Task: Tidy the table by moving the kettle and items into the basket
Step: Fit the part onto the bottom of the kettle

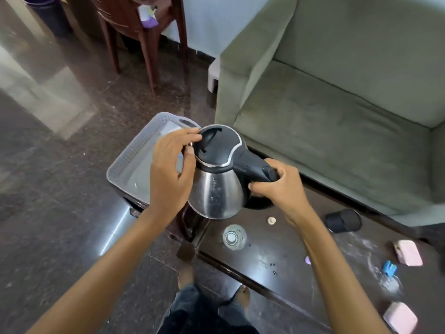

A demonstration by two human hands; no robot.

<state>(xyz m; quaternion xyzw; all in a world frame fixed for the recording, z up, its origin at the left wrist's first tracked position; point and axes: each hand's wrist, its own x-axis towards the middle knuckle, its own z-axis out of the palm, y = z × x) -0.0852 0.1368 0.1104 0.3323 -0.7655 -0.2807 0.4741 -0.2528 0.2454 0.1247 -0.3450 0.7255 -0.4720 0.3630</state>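
A steel kettle [218,189] with a black lid and handle is held above the left end of the dark table [277,251]. My right hand [279,186] grips its handle. My left hand [172,167] rests against the kettle's left side, fingertips on the lid's rim. Behind the left hand, the grey perforated basket [127,160] sits at the table's left end. On the table lie a glass [234,236], a black cup [343,220] on its side, two pink blocks [408,253] [399,317], a blue clip [389,268] and a small cream cap [271,221].
A green sofa [337,116] runs along the table's far side. A wooden chair [142,27] stands on the tiled floor at the back left. White powder is scattered on the table's right end. My feet show below the table's near edge.
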